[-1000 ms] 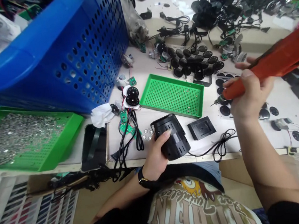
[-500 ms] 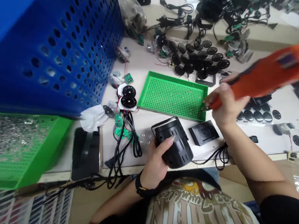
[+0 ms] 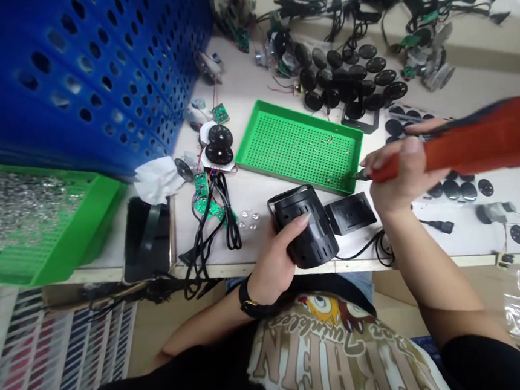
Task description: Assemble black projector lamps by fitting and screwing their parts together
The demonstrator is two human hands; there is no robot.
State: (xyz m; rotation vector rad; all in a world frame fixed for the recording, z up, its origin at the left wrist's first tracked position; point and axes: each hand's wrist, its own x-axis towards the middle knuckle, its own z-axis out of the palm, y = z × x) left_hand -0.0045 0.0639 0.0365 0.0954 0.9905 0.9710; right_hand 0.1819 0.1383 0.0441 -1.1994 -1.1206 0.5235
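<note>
My left hand [image 3: 278, 260] is wrapped round a black slotted cylindrical housing [image 3: 307, 226] at the table's near edge. My right hand [image 3: 401, 173] grips an orange electric screwdriver [image 3: 478, 139], blurred by motion. Its tip sits at the near right corner of a small green perforated tray [image 3: 299, 146] that holds a few tiny screws. A black square plate [image 3: 350, 213] lies just right of the housing. A black cord [image 3: 382, 242] runs from the housing along the edge.
A big blue perforated crate [image 3: 71, 72] fills the left. A green tray of small metal parts [image 3: 25, 221] sits below it. Black round discs [image 3: 345, 84], circuit boards [image 3: 202, 188], cables [image 3: 217, 223] and a dark flat case [image 3: 148, 241] lie around.
My right hand has carried the screwdriver leftward from the discs to the green tray's near right corner. The left hand keeps hold of the housing. The camera has tilted down.
</note>
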